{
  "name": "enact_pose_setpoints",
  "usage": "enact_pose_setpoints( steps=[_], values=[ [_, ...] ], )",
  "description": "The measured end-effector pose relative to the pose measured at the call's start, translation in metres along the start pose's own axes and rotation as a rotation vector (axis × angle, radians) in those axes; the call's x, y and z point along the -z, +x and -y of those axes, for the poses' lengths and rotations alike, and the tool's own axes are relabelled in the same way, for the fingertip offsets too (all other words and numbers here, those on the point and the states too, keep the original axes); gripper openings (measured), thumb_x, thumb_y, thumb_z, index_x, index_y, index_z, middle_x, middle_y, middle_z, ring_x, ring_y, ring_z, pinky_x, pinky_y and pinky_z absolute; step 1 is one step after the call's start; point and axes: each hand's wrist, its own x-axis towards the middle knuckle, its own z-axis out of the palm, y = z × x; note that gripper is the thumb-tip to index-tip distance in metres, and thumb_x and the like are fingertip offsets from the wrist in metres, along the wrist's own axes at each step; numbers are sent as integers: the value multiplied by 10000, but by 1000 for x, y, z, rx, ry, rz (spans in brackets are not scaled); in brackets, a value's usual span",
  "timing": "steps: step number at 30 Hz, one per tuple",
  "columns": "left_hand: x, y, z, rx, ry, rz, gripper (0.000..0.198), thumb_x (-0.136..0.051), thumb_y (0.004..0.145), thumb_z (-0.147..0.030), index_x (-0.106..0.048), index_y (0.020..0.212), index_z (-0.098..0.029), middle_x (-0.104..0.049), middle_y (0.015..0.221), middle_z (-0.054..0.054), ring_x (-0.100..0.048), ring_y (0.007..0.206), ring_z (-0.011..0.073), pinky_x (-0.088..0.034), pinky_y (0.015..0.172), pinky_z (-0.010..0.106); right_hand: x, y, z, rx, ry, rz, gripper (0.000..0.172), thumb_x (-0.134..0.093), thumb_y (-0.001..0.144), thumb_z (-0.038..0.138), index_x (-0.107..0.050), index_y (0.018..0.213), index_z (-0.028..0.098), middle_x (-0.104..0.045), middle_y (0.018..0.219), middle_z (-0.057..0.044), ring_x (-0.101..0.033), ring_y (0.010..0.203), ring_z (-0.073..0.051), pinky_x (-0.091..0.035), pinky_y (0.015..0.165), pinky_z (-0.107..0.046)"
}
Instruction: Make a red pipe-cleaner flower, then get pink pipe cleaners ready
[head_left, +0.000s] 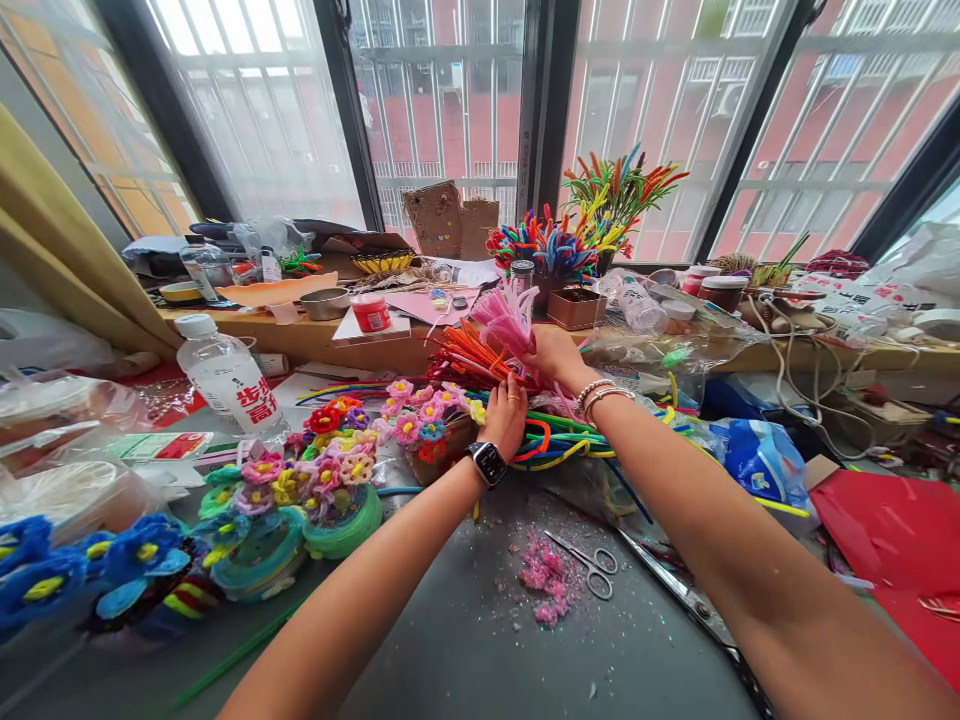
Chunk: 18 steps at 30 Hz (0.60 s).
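Note:
My right hand, with bracelets at the wrist, is closed around a bunch of pink pipe cleaners that fans out up and left. Just below it, my left hand lies against a pile of red and orange pipe cleaners, fingers stretched out over it. Its fingertips are partly lost among the stems. Green, yellow and blue pipe cleaners spread to the right under my right forearm. Beside my left wrist stand pink pipe-cleaner flowers in a brown pot.
Small scissors lie by pink fuzz clippings; large scissors lie under my right forearm. Flower pots and a plastic bottle stand left. A cluttered windowsill runs behind. Red sheets lie right.

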Motion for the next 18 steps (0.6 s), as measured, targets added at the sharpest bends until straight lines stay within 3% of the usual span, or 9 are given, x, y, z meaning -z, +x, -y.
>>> enact_pose_setpoints(
  steps=[5,11,18],
  values=[
    [2,10,-2,27,2,46,429,-309,802,-112,-358,1213,-2,-333,1295,239,-332,1180,273,-253,938,422,6,-1,-8,30,50,-34,230,-512,717,319,-546,879,160,-645,830,-82,-586,764,-183,-404,625,-245],
    [2,26,-5,85,3,92,414,-277,807,-87,-407,1199,-54,-438,1228,207,-381,1137,270,-249,912,460,11,5,2,76,89,-80,213,-489,715,317,-555,862,179,-648,790,-67,-583,719,-182,-381,585,-241],
    [3,34,-3,87,-50,133,395,-308,788,-61,-451,1153,-8,-516,1111,224,-429,1072,280,-291,867,452,22,13,4,65,282,-225,207,-503,679,307,-564,816,164,-633,762,-49,-556,669,-163,-379,595,-240]
  ],
)
